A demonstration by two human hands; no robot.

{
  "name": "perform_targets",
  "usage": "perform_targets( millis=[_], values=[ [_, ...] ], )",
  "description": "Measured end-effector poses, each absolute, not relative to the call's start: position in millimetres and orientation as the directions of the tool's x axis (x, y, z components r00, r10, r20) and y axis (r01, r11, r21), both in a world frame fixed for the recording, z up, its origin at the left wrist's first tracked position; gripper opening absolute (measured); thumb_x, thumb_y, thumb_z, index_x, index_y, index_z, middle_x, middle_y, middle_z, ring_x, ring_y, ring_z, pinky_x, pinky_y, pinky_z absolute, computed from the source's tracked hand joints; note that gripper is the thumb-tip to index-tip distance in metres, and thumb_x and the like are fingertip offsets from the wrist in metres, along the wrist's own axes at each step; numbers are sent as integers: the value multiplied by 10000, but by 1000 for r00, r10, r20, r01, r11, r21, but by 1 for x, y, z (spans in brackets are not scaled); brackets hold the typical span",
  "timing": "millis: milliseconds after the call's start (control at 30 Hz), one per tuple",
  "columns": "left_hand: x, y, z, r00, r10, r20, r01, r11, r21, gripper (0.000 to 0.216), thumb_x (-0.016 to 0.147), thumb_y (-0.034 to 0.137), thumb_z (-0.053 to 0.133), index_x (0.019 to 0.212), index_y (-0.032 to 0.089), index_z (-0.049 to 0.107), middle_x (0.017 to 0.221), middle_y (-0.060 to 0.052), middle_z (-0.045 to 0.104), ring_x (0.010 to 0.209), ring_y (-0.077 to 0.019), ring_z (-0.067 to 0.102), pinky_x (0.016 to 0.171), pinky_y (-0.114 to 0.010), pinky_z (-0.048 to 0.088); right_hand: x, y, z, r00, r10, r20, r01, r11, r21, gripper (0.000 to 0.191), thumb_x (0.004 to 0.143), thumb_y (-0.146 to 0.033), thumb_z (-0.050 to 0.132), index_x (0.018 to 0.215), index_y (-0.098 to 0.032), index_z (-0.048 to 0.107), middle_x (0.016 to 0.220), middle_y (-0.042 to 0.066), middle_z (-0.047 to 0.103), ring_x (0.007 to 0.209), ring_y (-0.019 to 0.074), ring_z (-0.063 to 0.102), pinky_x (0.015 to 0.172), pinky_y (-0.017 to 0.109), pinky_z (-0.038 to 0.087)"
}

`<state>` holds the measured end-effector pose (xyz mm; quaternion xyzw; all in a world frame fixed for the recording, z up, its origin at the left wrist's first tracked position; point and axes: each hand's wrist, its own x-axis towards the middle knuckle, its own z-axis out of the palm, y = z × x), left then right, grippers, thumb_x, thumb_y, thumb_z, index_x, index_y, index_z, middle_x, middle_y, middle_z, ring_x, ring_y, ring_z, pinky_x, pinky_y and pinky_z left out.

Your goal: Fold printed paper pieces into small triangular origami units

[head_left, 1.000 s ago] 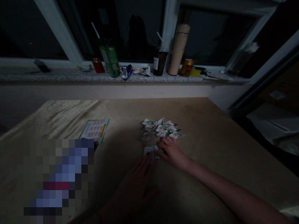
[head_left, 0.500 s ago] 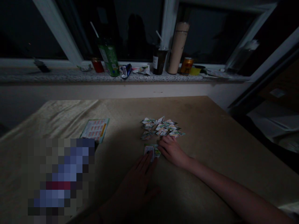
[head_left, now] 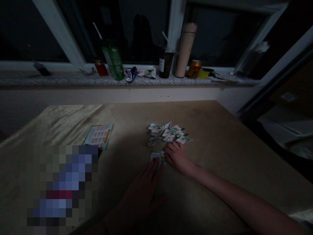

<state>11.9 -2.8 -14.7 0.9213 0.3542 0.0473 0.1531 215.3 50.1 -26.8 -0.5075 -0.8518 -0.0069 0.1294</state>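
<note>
A small printed paper sheet (head_left: 154,156), white and green with a fold line down it, lies on the table in front of me. My left hand (head_left: 144,184) is open, its stretched fingers resting on the near part of the sheet. At the sheet's right edge is my right hand (head_left: 178,158), fingers bent and close together; its fingertips are hidden, and I cannot make out what they grip. Just beyond both hands sits a cluster of several folded, pointed paper pieces (head_left: 168,133), made of similar printed paper. The right knuckles are very near its front row.
A printed card or stack of sheets (head_left: 99,135) lies to the left, beside a blurred-out blue object (head_left: 66,182). Along the windowsill (head_left: 146,81) stand a green bottle (head_left: 114,63), a dark cup with a straw (head_left: 165,63), a tall flask (head_left: 185,50) and an orange can (head_left: 195,69).
The whole view has shifted very slightly. Both hands keep nearly the same places on and beside the paper sheet.
</note>
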Motion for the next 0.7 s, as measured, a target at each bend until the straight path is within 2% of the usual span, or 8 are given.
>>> perform_targets(
  millis=[367, 567, 700],
  values=[
    [15, -2, -7, 748, 663, -19, 640, -714, 284, 732, 815, 512, 474, 1398, 159, 205, 1478, -116, 138, 1344, -284, 120, 1080, -447, 185, 215, 49, -24, -464, 860, 213, 864, 492, -102, 100, 872, -216, 478, 889, -173, 567, 926, 78, 555, 922, 220, 451, 787, 342, 311],
    [17, 0, -7, 783, 620, -41, 599, -736, 315, 843, 779, 525, 507, 1412, 118, 128, 1476, -119, 143, 1342, -265, 149, 1087, -418, 176, 212, 49, -20, -495, 845, 200, 856, 514, -54, 89, 852, -179, 489, 901, -164, 562, 939, 97, 559, 928, 236, 462, 823, 372, 332],
    [19, -2, -6, 770, 634, -68, 619, -717, 322, 850, 767, 524, 517, 1406, 99, 152, 1470, -135, 163, 1333, -281, 176, 1076, -411, 207, 211, 47, -15, -502, 838, 214, 851, 522, -49, 111, 865, -184, 470, 907, -153, 568, 933, 106, 571, 919, 237, 482, 836, 387, 356]
  ],
)
